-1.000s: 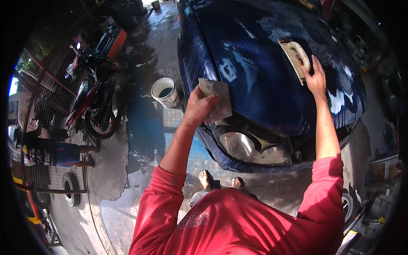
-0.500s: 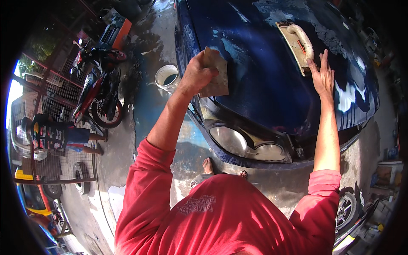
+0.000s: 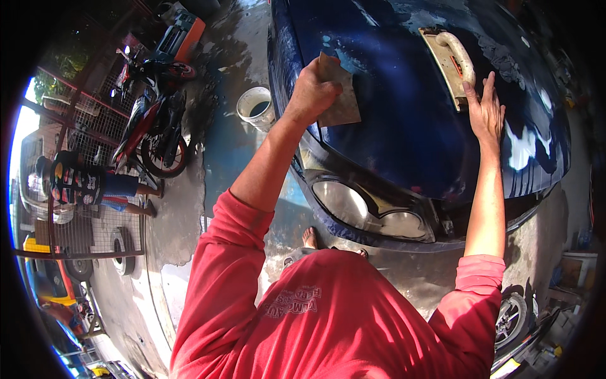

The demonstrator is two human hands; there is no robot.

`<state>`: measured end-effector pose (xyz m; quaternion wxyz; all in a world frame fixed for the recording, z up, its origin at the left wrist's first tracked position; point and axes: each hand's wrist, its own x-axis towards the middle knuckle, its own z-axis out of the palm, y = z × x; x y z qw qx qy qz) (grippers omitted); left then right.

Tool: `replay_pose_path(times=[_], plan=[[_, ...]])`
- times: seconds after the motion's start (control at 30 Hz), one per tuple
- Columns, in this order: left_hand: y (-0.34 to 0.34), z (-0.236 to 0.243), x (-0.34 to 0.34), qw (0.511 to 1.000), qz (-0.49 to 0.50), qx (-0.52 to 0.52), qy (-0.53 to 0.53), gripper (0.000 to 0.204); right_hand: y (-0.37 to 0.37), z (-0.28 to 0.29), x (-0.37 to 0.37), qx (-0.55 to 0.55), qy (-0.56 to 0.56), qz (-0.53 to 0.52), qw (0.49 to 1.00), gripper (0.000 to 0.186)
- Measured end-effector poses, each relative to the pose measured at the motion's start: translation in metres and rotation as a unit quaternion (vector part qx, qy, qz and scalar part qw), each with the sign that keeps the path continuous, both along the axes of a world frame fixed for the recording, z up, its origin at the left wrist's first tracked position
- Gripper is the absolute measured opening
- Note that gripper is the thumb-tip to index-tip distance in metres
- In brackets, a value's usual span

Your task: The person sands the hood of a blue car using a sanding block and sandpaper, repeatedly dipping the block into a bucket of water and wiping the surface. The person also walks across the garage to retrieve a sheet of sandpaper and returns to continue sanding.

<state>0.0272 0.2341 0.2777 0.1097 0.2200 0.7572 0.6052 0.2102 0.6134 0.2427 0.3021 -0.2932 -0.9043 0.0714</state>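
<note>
My left hand (image 3: 314, 95) grips a flat grey-brown sheet (image 3: 343, 107) over the left edge of a dark blue car hood (image 3: 404, 139), which has pale patches and wet streaks. My right hand (image 3: 486, 114) lies on the hood with fingers apart, its thumb touching the lower end of a pale hand float (image 3: 435, 57) with a curved handle (image 3: 463, 57). Left of the car stands a white bucket (image 3: 243, 101) with dark liquid inside. Below the hood is a headlight (image 3: 338, 201), and my bare foot shows beneath.
Two motorcycles (image 3: 161, 151) stand at the left beside an orange-and-grey machine (image 3: 189, 38). A person (image 3: 79, 180) in dark clothes is by a wire-mesh fence (image 3: 107, 240), near a loose tyre (image 3: 123, 252). A spoked wheel (image 3: 511, 316) shows at the lower right.
My left hand has moved forward along the hood with the sheet. My right hand has edged forward and stays by the float. The view has shifted slightly.
</note>
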Motion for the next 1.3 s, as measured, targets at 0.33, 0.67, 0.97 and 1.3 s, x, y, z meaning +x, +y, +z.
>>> replay_pose_path(times=[0.33,0.67,0.97,1.3], plan=[[-0.107,-0.056,-0.025,0.974,0.195,0.039,-0.111,0.044,0.009,0.003,0.007,-0.069,0.067,0.033,0.995,0.116],[-0.205,-0.059,-0.081,0.932,0.117,0.279,-0.2,0.05,-0.156,0.002,0.076,0.054,0.118,0.183,0.975,0.057],[-0.285,-0.115,-0.172,0.894,0.065,0.31,-0.318,0.059,-0.331,-0.02,-0.118,0.055,-0.147,-0.011,0.988,0.11],[-0.224,-0.1,-0.24,0.872,-0.046,0.367,-0.321,0.053,-0.291,0.012,-0.333,0.095,-0.159,0.161,0.969,0.1]])
